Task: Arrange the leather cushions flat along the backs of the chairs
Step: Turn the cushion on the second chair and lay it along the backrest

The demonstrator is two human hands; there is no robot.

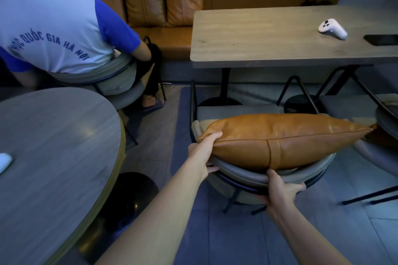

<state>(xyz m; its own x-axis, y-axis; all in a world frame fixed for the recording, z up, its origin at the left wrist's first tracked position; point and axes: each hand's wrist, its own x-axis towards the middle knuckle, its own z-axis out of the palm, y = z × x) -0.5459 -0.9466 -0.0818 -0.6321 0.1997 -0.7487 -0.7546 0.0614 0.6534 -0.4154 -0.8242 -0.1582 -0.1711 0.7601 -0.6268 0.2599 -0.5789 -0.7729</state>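
Two tables frame your view: a round table (53, 146) at your left and a rectangular table (269, 36) ahead on the right. Behind them a bench (170, 38) runs along the wall with three tan cushions (163, 2) propped upright against its back. A seated person in a white and blue shirt (53, 28) faces away from you at upper left. Directly in front of you stands a grey chair (247, 176), tucked toward the rectangular table. A tan leather cushion (280, 135) lies lengthwise on top of its curved backrest, one corner pointing right. Your left hand (204, 150) pinches the cushion's left corner, thumb on top and fingers curled beneath. Your right hand (282, 191) is closed around the backrest, thumb touching the cushion's lower edge. On the rectangular table lie a white controller (332, 28) and, well apart at the right edge, a dark phone (382, 40).
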